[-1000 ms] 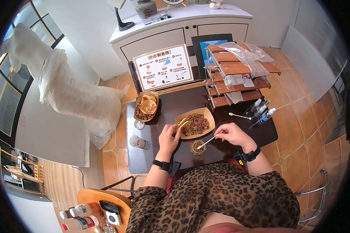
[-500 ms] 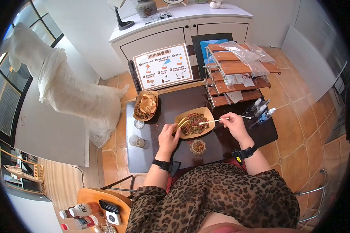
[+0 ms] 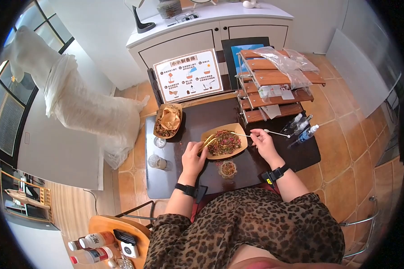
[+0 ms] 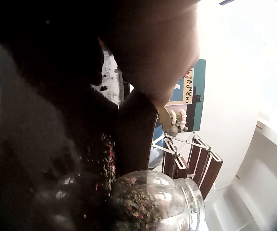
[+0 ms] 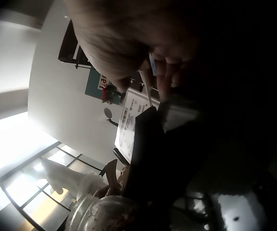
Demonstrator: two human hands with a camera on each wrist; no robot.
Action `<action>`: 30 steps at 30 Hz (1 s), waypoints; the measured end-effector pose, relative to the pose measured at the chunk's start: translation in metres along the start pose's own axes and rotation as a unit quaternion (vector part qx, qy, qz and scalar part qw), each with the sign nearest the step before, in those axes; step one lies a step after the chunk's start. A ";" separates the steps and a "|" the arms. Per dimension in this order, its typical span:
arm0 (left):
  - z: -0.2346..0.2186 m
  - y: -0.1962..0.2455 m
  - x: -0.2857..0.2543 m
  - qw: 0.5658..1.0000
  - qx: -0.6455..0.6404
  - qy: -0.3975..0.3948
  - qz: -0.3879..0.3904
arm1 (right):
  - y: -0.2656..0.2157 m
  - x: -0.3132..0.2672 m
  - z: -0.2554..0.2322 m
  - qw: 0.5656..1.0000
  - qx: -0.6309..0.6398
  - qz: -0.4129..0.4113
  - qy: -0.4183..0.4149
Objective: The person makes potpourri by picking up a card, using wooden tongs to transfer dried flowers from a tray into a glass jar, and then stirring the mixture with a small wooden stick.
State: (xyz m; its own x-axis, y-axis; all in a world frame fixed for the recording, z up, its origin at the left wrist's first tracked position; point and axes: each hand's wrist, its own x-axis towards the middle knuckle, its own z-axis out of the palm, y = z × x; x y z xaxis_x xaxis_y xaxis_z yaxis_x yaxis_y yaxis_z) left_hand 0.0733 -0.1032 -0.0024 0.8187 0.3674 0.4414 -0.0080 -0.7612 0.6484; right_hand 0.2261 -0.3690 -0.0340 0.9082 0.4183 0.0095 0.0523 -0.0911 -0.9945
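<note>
A paper tray (image 3: 240, 131) of dried red and green bits lies mid-table. The left hand (image 3: 193, 158) is at its left edge, holding gold-coloured tongs (image 3: 208, 142) whose ends reach over the bits. Between thumb and fingers, the right hand (image 3: 265, 144) pinches a thin white stick (image 3: 241, 134), its tip over the tray's upper right part. Nearer the body stands a glass jar (image 3: 228, 169) with similar bits inside; the left wrist view shows the jar (image 4: 153, 202) upright-sided and uncapped at its mouth. The right hand (image 5: 129, 43) is dark in its own wrist view.
Another paper tray (image 3: 167, 135) with brown pieces and crumpled paper stands at the table's left, near a small glass (image 3: 157, 162). On the right are a wooden rack (image 3: 274, 96), small bottles (image 3: 307, 133) and another white stick (image 3: 277, 133). An instruction sheet (image 3: 188, 77) stands behind.
From over the jar, the right hand has moved up and away with the white stick, whose tip is now over the tray. The left hand has stayed nearly in place with the tongs.
</note>
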 end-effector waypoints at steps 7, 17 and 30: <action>-0.012 0.005 0.011 1.000 0.015 0.000 0.007 | 0.011 -0.007 -0.001 0.997 0.054 -0.045 0.030; -0.039 0.025 0.030 0.974 0.148 -0.173 -0.007 | 0.012 -0.007 -0.001 0.996 0.080 -0.041 0.029; -0.026 0.030 0.032 0.963 0.192 -0.189 -0.017 | 0.015 -0.006 -0.003 0.995 0.089 -0.036 0.029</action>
State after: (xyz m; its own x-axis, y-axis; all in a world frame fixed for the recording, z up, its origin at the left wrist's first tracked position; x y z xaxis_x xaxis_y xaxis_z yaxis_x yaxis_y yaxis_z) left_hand 0.0840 -0.1008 0.0471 0.9658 0.2303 0.1193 0.1765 -0.9205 0.3486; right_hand 0.2228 -0.3752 -0.0485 0.9279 0.3638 0.0818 0.0480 0.1011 -0.9937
